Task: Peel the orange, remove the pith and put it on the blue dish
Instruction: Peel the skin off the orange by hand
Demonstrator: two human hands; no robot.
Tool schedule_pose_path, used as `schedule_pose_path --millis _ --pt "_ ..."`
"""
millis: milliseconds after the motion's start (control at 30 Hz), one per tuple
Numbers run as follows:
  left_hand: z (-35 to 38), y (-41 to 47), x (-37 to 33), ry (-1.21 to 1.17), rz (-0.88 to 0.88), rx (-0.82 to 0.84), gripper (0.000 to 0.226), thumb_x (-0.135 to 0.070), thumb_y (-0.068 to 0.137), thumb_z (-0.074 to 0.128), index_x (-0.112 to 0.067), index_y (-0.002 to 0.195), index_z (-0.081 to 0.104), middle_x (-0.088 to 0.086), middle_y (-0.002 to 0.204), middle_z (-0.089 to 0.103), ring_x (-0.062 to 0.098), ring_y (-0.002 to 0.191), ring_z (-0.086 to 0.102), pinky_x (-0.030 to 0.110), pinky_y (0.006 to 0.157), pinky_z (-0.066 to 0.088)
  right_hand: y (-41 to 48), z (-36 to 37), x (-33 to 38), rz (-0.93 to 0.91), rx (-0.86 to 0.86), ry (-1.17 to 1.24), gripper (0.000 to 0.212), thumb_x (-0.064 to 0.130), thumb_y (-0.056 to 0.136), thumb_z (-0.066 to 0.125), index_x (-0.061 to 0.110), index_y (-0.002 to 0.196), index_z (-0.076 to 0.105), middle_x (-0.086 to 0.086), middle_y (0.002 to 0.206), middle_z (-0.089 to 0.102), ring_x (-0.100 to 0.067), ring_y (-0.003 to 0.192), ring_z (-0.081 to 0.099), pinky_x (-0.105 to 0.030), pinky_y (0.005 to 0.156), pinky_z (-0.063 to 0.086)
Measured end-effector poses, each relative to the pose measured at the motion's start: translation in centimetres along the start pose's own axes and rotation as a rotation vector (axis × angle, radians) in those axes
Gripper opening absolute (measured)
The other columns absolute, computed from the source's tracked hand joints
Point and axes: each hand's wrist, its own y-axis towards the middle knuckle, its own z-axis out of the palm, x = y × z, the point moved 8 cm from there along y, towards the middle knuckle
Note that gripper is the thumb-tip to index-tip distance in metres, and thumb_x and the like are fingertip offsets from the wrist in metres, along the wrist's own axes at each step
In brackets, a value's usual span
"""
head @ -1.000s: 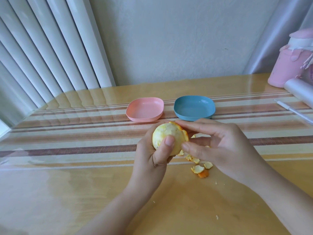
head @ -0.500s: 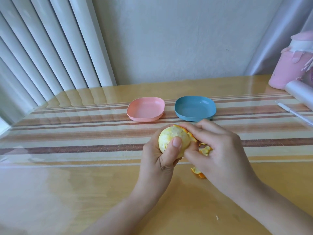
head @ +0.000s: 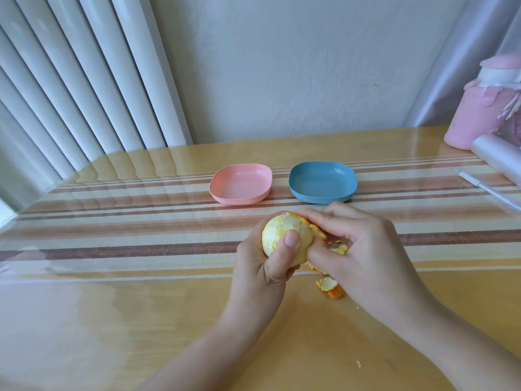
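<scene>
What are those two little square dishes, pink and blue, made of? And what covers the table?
The shallow blue square dish and the pink square dish look like moulded plastic: even colour, rounded corners, soft sheen. The wooden table seems topped by a clear glossy sheet, vinyl or glass, mirroring the white blinds.

Blue dish (head: pixel 322 182), pink dish (head: pixel 240 184), striped mat (head: pixel 141 221)

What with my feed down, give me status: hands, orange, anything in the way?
Left hand grips orange, mostly peeled. Right hand pinches remaining peel. Blue dish unfilled, nothing blocking it; peel scraps on table.
</scene>
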Motion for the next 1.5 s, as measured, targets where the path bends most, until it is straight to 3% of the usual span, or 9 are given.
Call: schedule_pose_path --millis 333,533,667,767,867,1033,1200,1333,1500 --pt "-0.5 0.0 0.6 0.054 -0.045 -0.04 0.066 -0.078 0.073 0.052 -0.012 0.081 0.058 -0.006 0.059 0.053 0.004 0.053 0.047 0.013 0.051 0.039 0.2 -0.1 -0.5 0.006 0.016 0.052 0.033 0.018 0.082 0.062 0.029 0.112 0.071 0.003 0.081 0.065 -0.016 0.076 0.062 -0.031 0.064 0.05" --pt "0.0 -0.1 0.9 0.071 -0.079 -0.009 0.045 -0.057 0.078 0.052 -0.013 0.081 0.058 -0.007 0.056 0.053 0.0 0.053 0.047 0.011 0.051 0.039 0.2 -0.1 -1.6 0.084 0.009 0.071 0.041 -0.001 0.078 0.067 0.029 0.105 0.075 -0.001 0.081 0.071 -0.018 0.075 0.066 -0.036 0.067 0.053" --pt "0.0 -0.1 0.7 0.104 -0.105 0.026 0.048 -0.059 0.079 0.045 -0.013 0.073 0.054 -0.005 0.055 0.05 0.004 0.051 0.045 0.011 0.053 0.038 0.3 -0.7 -1.6 0.092 -0.006 0.102 0.045 -0.003 0.079 0.065 0.036 0.1 0.074 -0.004 0.081 0.073 -0.019 0.076 0.069 -0.037 0.068 0.055" --pt "0.0 0.1 1.4 0.119 -0.189 0.111 0.067 -0.068 0.08 0.04 -0.003 0.073 0.053 0.002 0.059 0.049 0.014 0.056 0.042 0.02 0.062 0.037 0.4 -1.1 -1.5 0.108 -0.006 0.09 0.041 -0.002 0.077 0.065 0.033 0.096 0.076 0.003 0.072 0.073 -0.012 0.065 0.068 -0.03 0.062 0.054" --pt "0.5 0.0 2.0 -0.024 -0.294 0.184 0.069 -0.069 0.079 0.043 -0.002 0.085 0.057 0.012 0.076 0.053 0.022 0.068 0.04 0.032 0.067 0.035 0.6 -1.9 -1.2 0.054 -0.06 0.013 0.032 0.001 0.075 0.064 0.024 0.091 0.079 0.011 0.065 0.071 -0.003 0.061 0.065 -0.012 0.055 0.049" --pt "0.8 0.0 2.5 -0.166 -0.35 0.183 0.064 -0.064 0.081 0.048 -0.003 0.094 0.064 0.018 0.09 0.053 0.018 0.068 0.042 0.023 0.061 0.036 0.6 -2.0 -1.2 0.049 -0.066 0.029 0.029 -0.002 0.084 0.059 0.021 0.088 0.076 0.011 0.072 0.07 -0.002 0.066 0.067 -0.013 0.059 0.05" --pt "0.7 0.4 3.0 -0.394 -0.459 0.207 0.048 -0.055 0.081 0.056 -0.014 0.097 0.074 0.016 0.106 0.058 0.009 0.067 0.051 0.017 0.06 0.045 0.7 -1.9 -1.5 0.018 -0.063 -0.066 0.026 0.011 0.086 0.042 0.019 0.076 0.065 0.011 0.068 0.056 -0.015 0.065 0.055 -0.029 0.053 0.042" --pt "1.2 0.2 3.1 -0.515 -0.501 0.298 0.055 -0.06 0.067 0.076 -0.018 0.102 0.075 0.009 0.102 0.064 0.008 0.068 0.057 0.016 0.06 0.047 0.7 -1.5 -2.1 0.056 -0.025 -0.08 0.027 0.024 0.089 0.039 0.02 0.069 0.057 0.009 0.07 0.051 -0.012 0.071 0.053 -0.017 0.056 0.037" --pt "0.7 0.4 3.3 -0.403 -0.476 0.253 0.04 -0.04 0.076 0.072 -0.009 0.101 0.07 0.008 0.089 0.062 0.013 0.069 0.057 0.019 0.058 0.046 0.8 -0.5 -2.4 0.049 0.078 -0.021 0.036 0.055 0.089 0.054 0.03 0.109 0.07 0.021 0.103 0.065 0.006 0.103 0.058 -0.009 0.082 0.045"
